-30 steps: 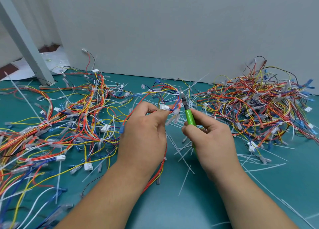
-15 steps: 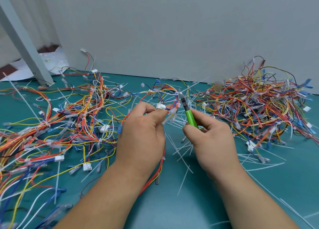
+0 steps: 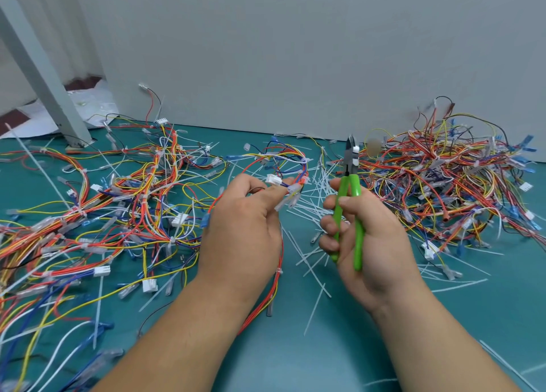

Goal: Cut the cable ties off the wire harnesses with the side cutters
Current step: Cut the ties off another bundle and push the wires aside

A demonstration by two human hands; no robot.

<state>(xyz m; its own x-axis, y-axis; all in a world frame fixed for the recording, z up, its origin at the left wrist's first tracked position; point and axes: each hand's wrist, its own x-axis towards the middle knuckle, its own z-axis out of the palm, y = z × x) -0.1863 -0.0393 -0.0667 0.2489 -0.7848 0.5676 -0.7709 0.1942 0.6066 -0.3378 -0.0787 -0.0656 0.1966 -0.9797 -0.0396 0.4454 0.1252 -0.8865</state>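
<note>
Two hands have drawn apart over the bench point(image 3: 295, 359): the right hand point(image 3: 372, 241), grip clamped round the side cutters point(image 3: 350, 181), has swung them clear of the wire harness point(image 3: 300, 181) pinched in the left hand point(image 3: 245, 223), so one cut looks done, though the white scrap point(image 3: 355, 149) at the blades is unclear.

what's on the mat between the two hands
In the head view, loose cut white cable ties lie scattered on the teal mat between the left hand and right hand.
</note>
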